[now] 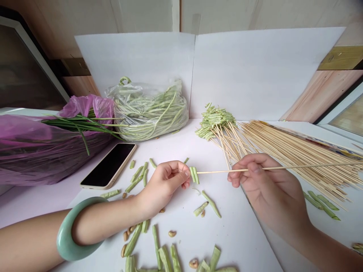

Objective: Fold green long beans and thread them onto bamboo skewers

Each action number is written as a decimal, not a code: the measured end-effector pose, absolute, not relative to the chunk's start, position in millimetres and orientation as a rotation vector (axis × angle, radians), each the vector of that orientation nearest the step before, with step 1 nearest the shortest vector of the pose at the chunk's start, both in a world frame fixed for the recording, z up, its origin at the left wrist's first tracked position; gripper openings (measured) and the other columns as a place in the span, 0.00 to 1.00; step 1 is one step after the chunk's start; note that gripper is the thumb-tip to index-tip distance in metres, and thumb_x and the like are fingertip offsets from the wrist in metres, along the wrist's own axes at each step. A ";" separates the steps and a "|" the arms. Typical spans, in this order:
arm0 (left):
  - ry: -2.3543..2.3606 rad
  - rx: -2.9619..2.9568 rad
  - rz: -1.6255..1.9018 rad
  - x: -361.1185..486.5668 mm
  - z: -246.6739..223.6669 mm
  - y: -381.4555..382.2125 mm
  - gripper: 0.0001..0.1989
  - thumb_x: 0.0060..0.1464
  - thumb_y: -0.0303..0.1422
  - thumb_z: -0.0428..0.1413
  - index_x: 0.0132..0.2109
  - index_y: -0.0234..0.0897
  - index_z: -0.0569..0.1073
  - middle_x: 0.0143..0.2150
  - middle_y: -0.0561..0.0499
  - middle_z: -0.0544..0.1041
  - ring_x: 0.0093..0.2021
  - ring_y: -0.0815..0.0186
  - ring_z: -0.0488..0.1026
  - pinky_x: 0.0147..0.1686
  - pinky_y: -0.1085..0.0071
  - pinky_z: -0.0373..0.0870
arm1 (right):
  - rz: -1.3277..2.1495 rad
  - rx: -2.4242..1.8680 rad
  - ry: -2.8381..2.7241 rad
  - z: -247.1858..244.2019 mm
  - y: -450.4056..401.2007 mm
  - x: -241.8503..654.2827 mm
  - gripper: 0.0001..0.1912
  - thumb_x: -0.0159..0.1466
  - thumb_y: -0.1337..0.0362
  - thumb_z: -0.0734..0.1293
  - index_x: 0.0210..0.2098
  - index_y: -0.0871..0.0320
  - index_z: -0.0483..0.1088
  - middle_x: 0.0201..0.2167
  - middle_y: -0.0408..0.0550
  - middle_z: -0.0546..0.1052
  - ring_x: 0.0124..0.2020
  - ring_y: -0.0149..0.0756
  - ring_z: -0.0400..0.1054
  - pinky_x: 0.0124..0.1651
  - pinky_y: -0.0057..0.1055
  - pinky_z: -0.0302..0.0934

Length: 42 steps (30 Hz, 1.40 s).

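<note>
My right hand (266, 189) pinches a long thin wooden skewer (215, 172) that runs nearly level across the view. At its left end, short green bean pieces (194, 175) are threaded side by side. My left hand (170, 177), with a pale green bangle on its wrist, has thumb and fingers closed at that end, against the bean pieces. Cut bean pieces (211, 204) and brown beans (172, 234) lie scattered on the white surface below and around my left hand.
Behind my right hand are finished bean skewers (217, 119) in a pile and many bare skewers (295, 155). A clear bag of long beans (153, 109), a phone (109, 165) and a pink bag (51, 147) with green stalks stand at the left. White boards (255, 71) rise behind.
</note>
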<state>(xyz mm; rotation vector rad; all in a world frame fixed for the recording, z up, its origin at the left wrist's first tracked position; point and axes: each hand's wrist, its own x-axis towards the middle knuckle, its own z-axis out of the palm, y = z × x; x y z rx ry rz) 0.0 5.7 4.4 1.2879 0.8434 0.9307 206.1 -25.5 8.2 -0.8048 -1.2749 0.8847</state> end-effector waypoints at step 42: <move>0.849 1.118 0.940 2.8 6.6 5.8 0.12 0.40 0.33 0.68 0.25 0.29 0.75 0.23 0.52 0.76 0.26 0.73 0.69 0.31 0.78 0.66 | 1.248 -0.757 -0.978 -12.2 -21.2 195.9 0.10 0.60 0.56 0.71 0.28 0.55 0.72 0.25 0.46 0.81 0.29 0.33 0.77 0.36 0.29 0.73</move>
